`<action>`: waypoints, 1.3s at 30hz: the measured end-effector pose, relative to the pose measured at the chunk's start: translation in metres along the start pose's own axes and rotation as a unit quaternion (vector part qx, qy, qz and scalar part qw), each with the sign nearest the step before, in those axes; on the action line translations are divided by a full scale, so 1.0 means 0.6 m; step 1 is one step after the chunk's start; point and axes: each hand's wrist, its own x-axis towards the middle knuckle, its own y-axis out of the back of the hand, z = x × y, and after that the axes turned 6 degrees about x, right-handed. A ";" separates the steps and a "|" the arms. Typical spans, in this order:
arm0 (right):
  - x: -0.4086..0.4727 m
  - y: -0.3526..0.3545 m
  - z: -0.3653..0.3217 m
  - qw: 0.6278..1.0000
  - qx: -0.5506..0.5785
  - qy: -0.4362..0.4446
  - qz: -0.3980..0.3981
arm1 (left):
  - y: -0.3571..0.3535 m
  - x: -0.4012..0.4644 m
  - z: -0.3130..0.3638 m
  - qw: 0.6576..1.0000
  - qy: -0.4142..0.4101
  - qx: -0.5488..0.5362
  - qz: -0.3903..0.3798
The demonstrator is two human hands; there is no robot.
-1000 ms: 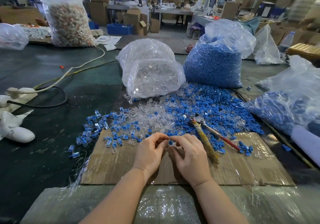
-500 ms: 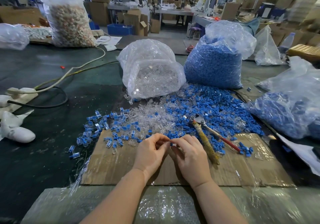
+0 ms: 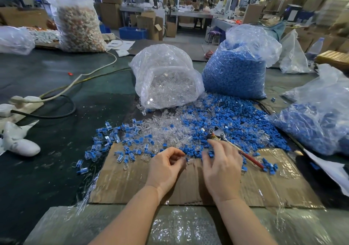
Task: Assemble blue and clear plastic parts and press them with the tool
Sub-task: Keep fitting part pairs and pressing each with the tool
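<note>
My left hand (image 3: 166,166) hovers over the cardboard sheet (image 3: 128,184) with curled fingers and pinches a small clear-and-blue part (image 3: 189,159) at its fingertips. My right hand (image 3: 221,169) lies just to its right, fingers stretched forward over the pliers-like tool (image 3: 217,133). It covers one handle, while the red handle (image 3: 252,160) sticks out to the right. Loose blue parts (image 3: 230,120) and clear parts (image 3: 166,129) are heaped beyond the hands. Several joined pieces (image 3: 113,138) lie scattered at the left.
A bag of clear parts (image 3: 166,78) and a bag of blue parts (image 3: 236,68) stand behind the heap. Another blue-filled bag (image 3: 317,125) lies at the right. Cables and a power strip (image 3: 24,101) cross the dark table at the left, near a white object (image 3: 18,144).
My hands have separated. The right hand left the part and moved right and forward onto the tool's handle, and the left hand stays where it was with the part.
</note>
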 end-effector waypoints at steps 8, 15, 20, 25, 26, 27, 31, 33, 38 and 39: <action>0.038 0.027 0.037 0.915 -0.235 -0.222 -0.241 | 0.001 0.002 0.001 1.000 0.016 -0.010 0.002; 0.062 0.029 0.045 0.892 -0.231 -0.274 -0.276 | 0.007 0.007 0.004 0.998 0.037 -0.048 0.016; 0.063 0.030 0.047 0.902 -0.250 -0.226 -0.269 | 0.011 0.009 0.007 0.996 0.054 -0.071 0.010; 0.075 0.042 0.028 0.921 -0.233 -0.186 -0.251 | 0.015 0.014 0.015 0.984 0.111 -0.140 -0.008; 0.078 0.045 0.024 0.927 -0.217 -0.175 -0.250 | 0.017 0.017 0.017 0.976 0.132 -0.170 -0.014; 0.081 0.047 0.019 0.934 -0.193 -0.163 -0.251 | 0.018 0.020 0.020 0.970 0.149 -0.192 -0.017; 0.095 0.059 -0.009 0.930 0.028 -0.206 -0.304 | 0.027 0.035 0.027 0.958 0.187 -0.218 -0.007; 0.098 0.066 -0.020 0.884 0.157 -0.261 -0.355 | 0.030 0.045 0.032 0.953 0.194 -0.234 0.005; 0.096 0.081 -0.037 0.760 0.313 -0.369 -0.434 | 0.038 0.071 0.043 0.949 0.197 -0.246 0.025; 0.095 0.081 -0.040 0.746 0.326 -0.372 -0.445 | 0.040 0.074 0.043 0.949 0.199 -0.245 0.026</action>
